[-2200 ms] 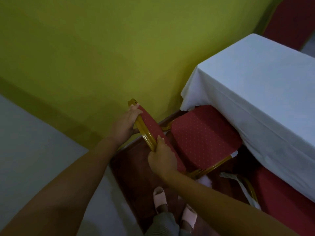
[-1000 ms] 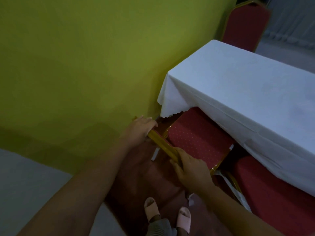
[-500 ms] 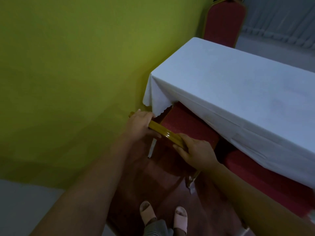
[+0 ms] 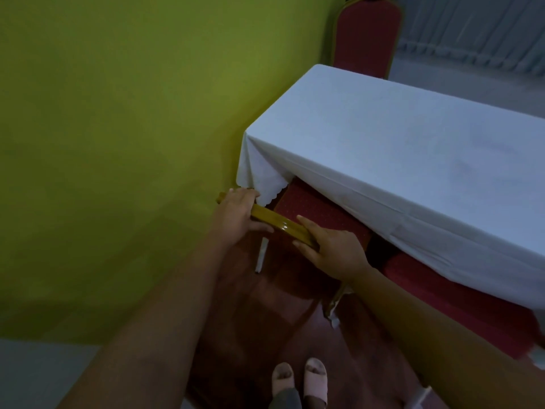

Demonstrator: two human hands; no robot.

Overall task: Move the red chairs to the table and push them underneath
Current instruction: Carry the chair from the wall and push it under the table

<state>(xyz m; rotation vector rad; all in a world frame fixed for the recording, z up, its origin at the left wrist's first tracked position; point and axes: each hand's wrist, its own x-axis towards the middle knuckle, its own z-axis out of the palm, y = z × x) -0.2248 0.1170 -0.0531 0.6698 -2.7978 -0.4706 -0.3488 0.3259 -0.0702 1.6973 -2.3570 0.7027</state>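
A red chair (image 4: 315, 209) with a gold frame stands at the near left corner of the table (image 4: 413, 149), which is covered by a white cloth. Most of its seat is under the cloth's edge. My left hand (image 4: 237, 215) grips the left end of the gold top rail of the chair back. My right hand (image 4: 331, 246) grips the rail's right end. A second red chair (image 4: 460, 302) sits to the right, partly under the table.
A yellow-green wall (image 4: 118, 143) runs close along the left. A third red chair (image 4: 365, 36) stands at the table's far end. My feet in pale sandals (image 4: 299, 379) stand on dark red floor. Grey curtains hang at the far right.
The chair has slid further under the table, so less of its seat shows. Both hands stayed on the top rail and moved forward with it.
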